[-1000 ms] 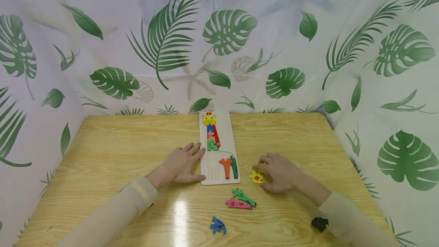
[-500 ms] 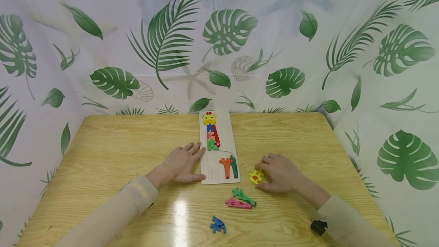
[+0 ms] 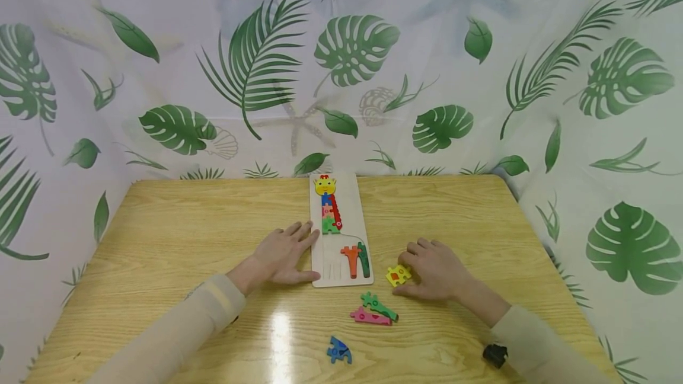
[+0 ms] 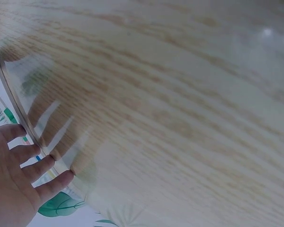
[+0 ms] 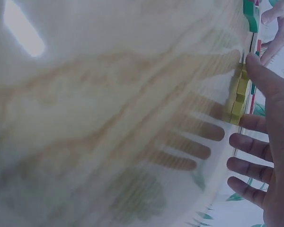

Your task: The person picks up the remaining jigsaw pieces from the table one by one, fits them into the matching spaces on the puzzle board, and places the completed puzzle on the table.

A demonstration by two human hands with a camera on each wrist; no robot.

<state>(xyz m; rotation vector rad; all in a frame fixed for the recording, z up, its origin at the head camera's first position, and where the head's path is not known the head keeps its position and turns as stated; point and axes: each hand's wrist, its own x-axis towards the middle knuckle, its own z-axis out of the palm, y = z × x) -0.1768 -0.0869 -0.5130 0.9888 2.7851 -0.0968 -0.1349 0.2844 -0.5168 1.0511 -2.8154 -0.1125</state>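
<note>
A white puzzle board (image 3: 349,206) with a partly filled giraffe picture lies on the table. My left hand (image 3: 283,255) rests at its left edge, fingers spread, with the thumb by the near left corner; the left wrist view shows the fingertips of that hand (image 4: 19,175) along the edge. To the right of the board, my right hand (image 3: 434,268) holds a yellow puzzle piece (image 3: 397,275) with an orange patch between thumb and index finger, on the table. In the right wrist view the yellow piece (image 5: 237,97) stands between these two fingers, the other fingers extended.
A green leg-shaped piece (image 3: 380,306) and a pink one (image 3: 372,316) lie close together below the board. Nearer me is a blue piece (image 3: 339,350). An orange piece (image 3: 351,261) and a dark green piece (image 3: 364,259) sit on the board's lower right. Behind the table hangs a leaf-patterned cloth (image 3: 352,123).
The yellow piece has turned and shifted slightly left under my right hand, whose thumb has moved a little left too. My left hand has stayed in place.
</note>
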